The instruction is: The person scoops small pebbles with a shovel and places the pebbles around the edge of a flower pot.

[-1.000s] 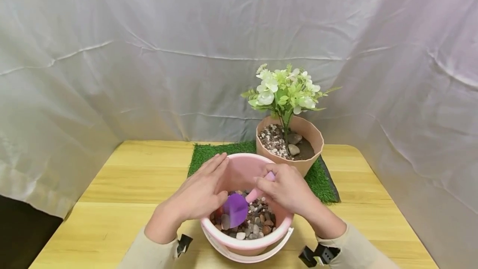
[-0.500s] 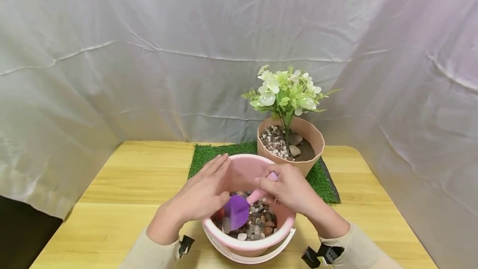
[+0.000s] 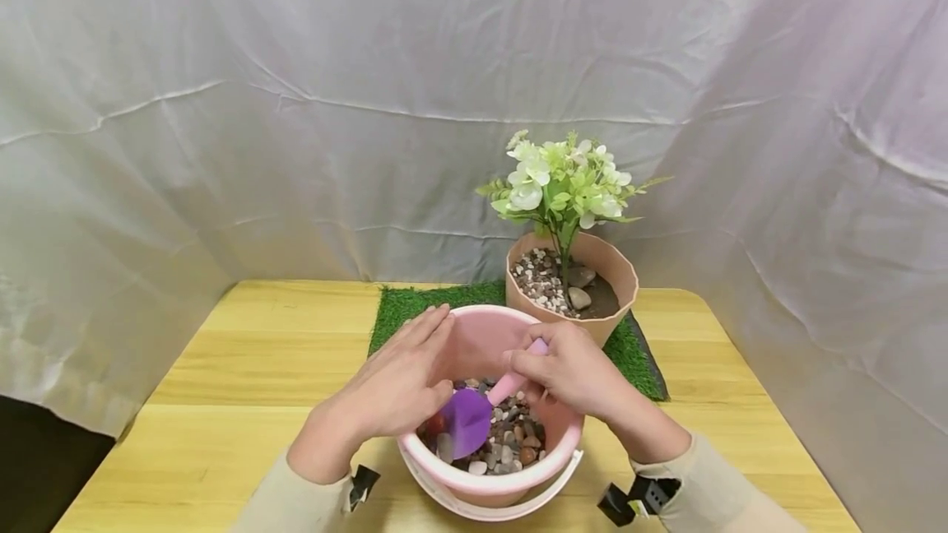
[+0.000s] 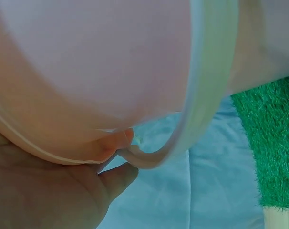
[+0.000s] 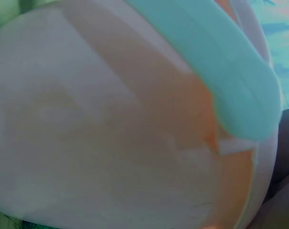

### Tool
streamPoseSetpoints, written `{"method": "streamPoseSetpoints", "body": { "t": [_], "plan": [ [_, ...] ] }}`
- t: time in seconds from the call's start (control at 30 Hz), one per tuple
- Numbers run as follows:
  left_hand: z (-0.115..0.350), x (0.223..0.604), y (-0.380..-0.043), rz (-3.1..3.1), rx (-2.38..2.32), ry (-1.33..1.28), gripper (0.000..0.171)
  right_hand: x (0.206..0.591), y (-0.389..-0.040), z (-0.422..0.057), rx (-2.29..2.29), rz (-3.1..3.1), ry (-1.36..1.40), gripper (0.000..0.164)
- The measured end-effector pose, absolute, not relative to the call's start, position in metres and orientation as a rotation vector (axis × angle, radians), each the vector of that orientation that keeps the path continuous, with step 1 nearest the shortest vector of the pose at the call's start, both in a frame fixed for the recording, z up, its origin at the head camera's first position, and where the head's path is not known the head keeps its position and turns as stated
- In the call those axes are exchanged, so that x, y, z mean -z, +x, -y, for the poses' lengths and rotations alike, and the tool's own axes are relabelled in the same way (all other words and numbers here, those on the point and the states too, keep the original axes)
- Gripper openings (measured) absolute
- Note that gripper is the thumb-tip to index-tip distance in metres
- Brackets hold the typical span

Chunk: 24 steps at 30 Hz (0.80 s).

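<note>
By the curled fingers of the right hand [image 3: 566, 370], the pink handle [image 3: 507, 388] of a purple scoop [image 3: 469, 424] is gripped, its blade held at the pebbles [image 3: 511, 442] inside a pink bucket [image 3: 490, 484]. The left hand [image 3: 394, 387] is laid against the bucket's left rim, its fingers straight and close together. Beyond the bucket, to the right, white flowers [image 3: 527, 187] are held in a pot [image 3: 598, 327] set on green turf [image 3: 403, 312].
</note>
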<state>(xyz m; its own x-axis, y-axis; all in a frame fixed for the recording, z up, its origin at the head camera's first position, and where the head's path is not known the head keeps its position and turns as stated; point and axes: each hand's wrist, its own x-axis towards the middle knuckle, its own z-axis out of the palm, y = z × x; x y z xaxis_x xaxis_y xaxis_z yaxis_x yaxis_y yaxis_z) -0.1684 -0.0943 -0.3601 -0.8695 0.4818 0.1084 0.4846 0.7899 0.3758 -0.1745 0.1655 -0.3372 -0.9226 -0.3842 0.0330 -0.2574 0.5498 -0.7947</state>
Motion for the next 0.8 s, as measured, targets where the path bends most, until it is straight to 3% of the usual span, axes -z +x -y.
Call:
{"method": "streamPoseSetpoints", "body": {
  "t": [0.8],
  "plan": [
    [0.095,0.3588,-0.1679,2.936,0.579,-0.853,0.071,0.3337,-0.1776,-0.1751,1.532,-2.464,-0.427,0.022]
  ]
}}
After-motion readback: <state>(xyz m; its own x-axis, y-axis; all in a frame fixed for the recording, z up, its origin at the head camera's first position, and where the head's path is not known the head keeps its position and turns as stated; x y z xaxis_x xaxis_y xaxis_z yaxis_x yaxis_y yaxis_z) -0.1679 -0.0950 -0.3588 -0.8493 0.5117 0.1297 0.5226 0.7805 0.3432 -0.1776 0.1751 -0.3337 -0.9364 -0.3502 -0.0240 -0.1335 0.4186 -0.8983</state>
